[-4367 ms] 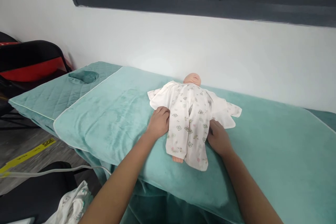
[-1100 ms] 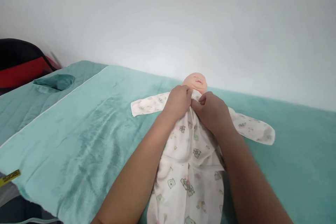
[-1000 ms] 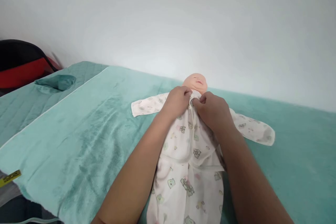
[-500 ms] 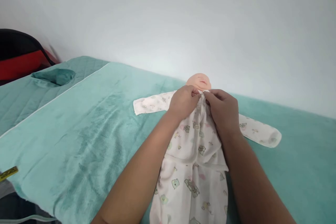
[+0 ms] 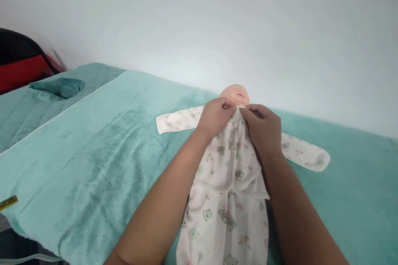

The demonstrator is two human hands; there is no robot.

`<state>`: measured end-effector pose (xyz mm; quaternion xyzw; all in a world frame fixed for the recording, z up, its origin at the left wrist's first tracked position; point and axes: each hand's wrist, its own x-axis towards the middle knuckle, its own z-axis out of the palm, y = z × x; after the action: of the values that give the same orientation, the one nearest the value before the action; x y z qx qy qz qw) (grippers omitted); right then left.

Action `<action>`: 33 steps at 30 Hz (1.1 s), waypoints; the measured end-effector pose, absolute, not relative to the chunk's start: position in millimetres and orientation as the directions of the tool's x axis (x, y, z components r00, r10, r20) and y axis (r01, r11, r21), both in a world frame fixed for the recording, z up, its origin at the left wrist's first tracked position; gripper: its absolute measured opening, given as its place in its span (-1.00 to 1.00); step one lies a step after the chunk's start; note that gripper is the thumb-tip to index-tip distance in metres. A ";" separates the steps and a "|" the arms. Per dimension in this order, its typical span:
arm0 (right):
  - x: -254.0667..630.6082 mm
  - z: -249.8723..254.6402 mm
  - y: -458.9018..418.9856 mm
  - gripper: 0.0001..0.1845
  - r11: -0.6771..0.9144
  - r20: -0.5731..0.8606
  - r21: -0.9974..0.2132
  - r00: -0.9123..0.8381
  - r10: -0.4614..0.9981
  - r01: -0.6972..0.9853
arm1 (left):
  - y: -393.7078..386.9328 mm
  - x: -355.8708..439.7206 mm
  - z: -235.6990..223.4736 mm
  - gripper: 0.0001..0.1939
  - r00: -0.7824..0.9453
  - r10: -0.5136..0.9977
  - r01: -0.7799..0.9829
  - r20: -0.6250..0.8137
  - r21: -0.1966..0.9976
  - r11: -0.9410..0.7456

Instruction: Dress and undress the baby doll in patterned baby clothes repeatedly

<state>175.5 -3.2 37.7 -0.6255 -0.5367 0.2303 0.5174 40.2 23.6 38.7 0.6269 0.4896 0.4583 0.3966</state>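
Note:
A baby doll (image 5: 235, 93) lies on its back with its head toward the wall. It wears a white baby shirt (image 5: 217, 153) printed with small bears, both sleeves stretched out sideways. Below the shirt hem, matching baby pants (image 5: 224, 223) cover the legs. At the neckline my left hand (image 5: 217, 116) pinches the shirt's front edge from the left side. Opposite it, my right hand (image 5: 263, 126) pinches the other front edge, fingertips almost meeting the left ones. Any fastener between the fingertips is hidden.
A teal plush cover (image 5: 102, 153) spreads over the bed, against a white wall (image 5: 199, 29). Farther left are a quilted section with a face hole (image 5: 59, 87) and a black and red chair (image 5: 25, 64). A pale cable (image 5: 34, 258) runs at the lower left.
From beside the doll's legs, my hands have come up to the shirt's neckline. The shirt front, loosely draped before, now lies closed over the chest, and the fingertips have drawn together higher up.

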 end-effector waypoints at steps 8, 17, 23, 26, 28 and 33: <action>176.8 34.0 -4.9 -0.77 0.206 0.341 -0.862 0.228 0.912 0.464 | 25.5 39.7 32.4 -0.89 0.112 0.988 0.041 0.103 0.993 -0.108; 180.9 28.7 -9.5 -0.76 0.430 0.566 -0.605 -0.018 0.825 0.670 | 26.4 38.6 31.5 -0.75 0.091 0.992 0.028 0.086 0.996 -0.089; 182.9 26.0 -14.2 -0.73 0.487 0.602 -0.575 -0.063 0.796 0.658 | 25.7 38.3 32.1 -0.81 0.094 0.993 -0.065 0.068 0.996 -0.062; 184.1 23.4 -14.8 -0.75 0.514 0.620 -0.588 -0.060 0.782 0.625 | 24.1 37.2 33.9 -0.79 0.097 0.994 -0.080 0.047 0.996 -0.039; 184.4 22.4 -14.6 -0.76 0.506 0.601 -0.623 -0.049 0.798 0.596 | 23.9 36.6 34.2 -0.77 0.100 0.994 -0.086 0.045 0.996 -0.036; 184.2 23.0 -13.9 -0.80 0.443 0.503 -0.705 -0.050 0.863 0.555 | 24.8 36.4 33.2 -0.79 0.112 0.992 -0.104 0.053 0.994 -0.041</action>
<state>184.2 -13.9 23.0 -0.5020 -0.7060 0.1634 0.4721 36.4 24.8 33.2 0.5132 0.4326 0.5070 0.5407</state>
